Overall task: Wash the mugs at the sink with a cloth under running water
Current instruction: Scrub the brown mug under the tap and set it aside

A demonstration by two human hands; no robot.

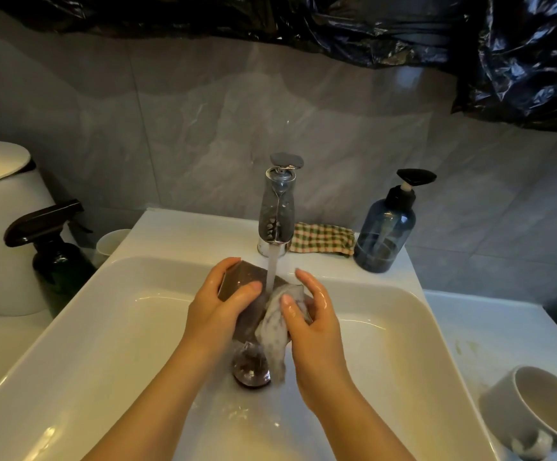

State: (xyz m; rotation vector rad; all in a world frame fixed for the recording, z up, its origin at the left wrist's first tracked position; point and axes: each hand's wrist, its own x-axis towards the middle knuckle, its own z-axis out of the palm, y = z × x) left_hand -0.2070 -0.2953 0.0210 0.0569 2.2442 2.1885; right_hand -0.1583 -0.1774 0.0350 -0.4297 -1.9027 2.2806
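Head view, over the sink (71,327). Tap (277,211) at the far middle of the basin, running: a steady stream of water (271,267) falls between my two hands.

My left hand (219,302) grips the brown mug (240,277). Fingers curl over its far side, thumb lies across the near side. The mug is held tilted above the basin, directly under the stream and above the drain (250,371).

My right hand (310,324) holds the grey cloth (272,331) against the right side of the mug. My thumb presses down on the cloth and my fingers curve round behind it. The cloth is soaked, and its loose tail hangs down towards the drain. Both hands are wet.

A second mug (516,404), pale grey, lies on its side on the surface (490,331) near right, well apart from the sink, with its mouth facing right. Something pale and crumpled sits by its handle; I cannot tell what.

On the far sink ledge:
- a checked cloth (322,237), folded, just right of the tap
- a blue pump bottle (383,234), upright, right of the checked cloth

Left of the sink:
- a dark spray bottle (54,257), upright
- a white cup (111,242) beyond it
- a large white lidded container (1,227) at the far left

Black plastic sheeting (503,44) hangs along the top of the grey tiled wall, lower on the right.
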